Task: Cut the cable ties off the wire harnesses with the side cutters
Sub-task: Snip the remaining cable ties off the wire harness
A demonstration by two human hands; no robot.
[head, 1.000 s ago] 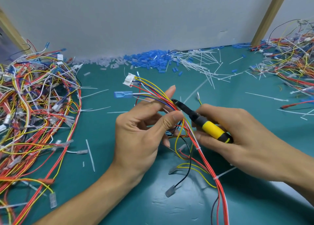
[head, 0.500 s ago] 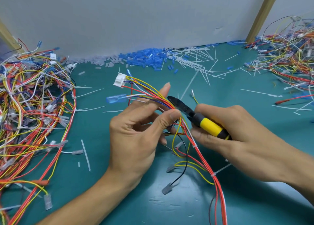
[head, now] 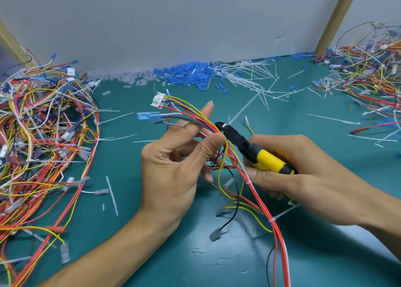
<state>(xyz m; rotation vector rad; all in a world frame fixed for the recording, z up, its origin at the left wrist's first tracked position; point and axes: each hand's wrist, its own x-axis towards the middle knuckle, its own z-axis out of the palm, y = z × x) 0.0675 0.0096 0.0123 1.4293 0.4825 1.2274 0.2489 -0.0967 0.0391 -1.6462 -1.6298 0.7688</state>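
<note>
My left hand [head: 173, 163] pinches a wire harness [head: 191, 115] of red, yellow, blue and white wires between thumb and forefinger, above the green mat. The harness ends in a white connector [head: 158, 100] and a blue terminal [head: 147, 116]. My right hand [head: 303, 174] grips the side cutters [head: 256, 152], which have yellow and black handles. Their black jaws [head: 223, 127] sit against the bundle right by my left thumb tip. Two white cable ties [head: 249, 181] [head: 271, 220] bind the harness lower down.
A big heap of tangled harnesses [head: 43, 139] fills the left of the green mat [head: 152, 254]; another heap [head: 373, 69] lies at the far right. Blue sleeves [head: 184, 74] and cut white ties [head: 249, 74] are piled along the grey back wall.
Both hands have stayed together with the harness and cutters; the cutter jaws remain at the bundle by my left thumb. Only the camera view has shifted slightly.
</note>
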